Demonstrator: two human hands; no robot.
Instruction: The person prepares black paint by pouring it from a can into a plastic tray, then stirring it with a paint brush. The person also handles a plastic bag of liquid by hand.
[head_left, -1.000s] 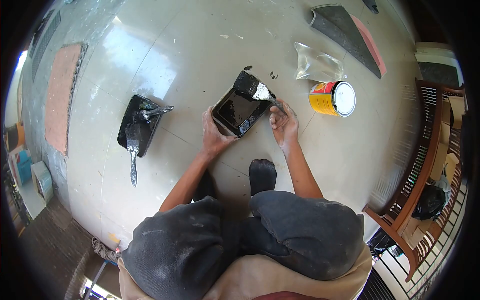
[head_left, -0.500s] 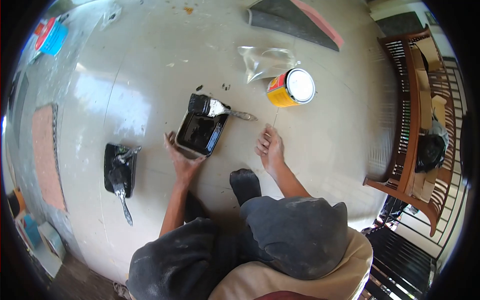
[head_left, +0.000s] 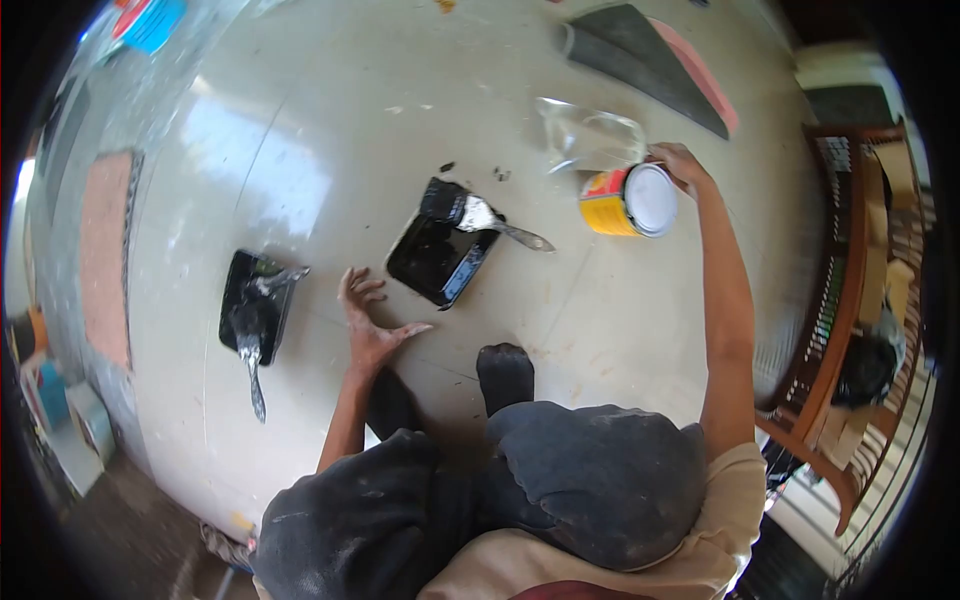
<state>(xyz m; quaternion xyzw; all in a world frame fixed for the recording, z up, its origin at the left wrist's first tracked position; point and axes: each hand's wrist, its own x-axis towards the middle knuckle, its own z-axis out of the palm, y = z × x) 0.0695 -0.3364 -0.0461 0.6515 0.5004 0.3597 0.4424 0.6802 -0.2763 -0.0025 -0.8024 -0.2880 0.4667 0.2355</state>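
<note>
The right hand (head_left: 682, 165) is stretched out to the yellow paint can (head_left: 610, 206), which sits on the tiled floor (head_left: 300, 150) well to the right of the trays, with its white lid (head_left: 651, 198) on. The fingers meet the can's far upper rim. I cannot tell whether that grip has closed on the can or only touches it, because the can hides the fingertips. The left hand (head_left: 372, 322) lies flat on the floor with its fingers spread, holding nothing, just beside the near corner of the black tray (head_left: 440, 262).

As things lie, that tray already holds dark paint, and a wide brush (head_left: 478, 216) rests across its far end — the can is not yet opened. A second tray (head_left: 252, 290) with its own brush (head_left: 254, 365) sits apart to the left.

The can's label is too curved and small to read. A clear plastic bag (head_left: 590, 135) lies just behind the can, and what it holds cannot be made out. The wooden bench (head_left: 850, 300) is cut off at the right edge.
</note>
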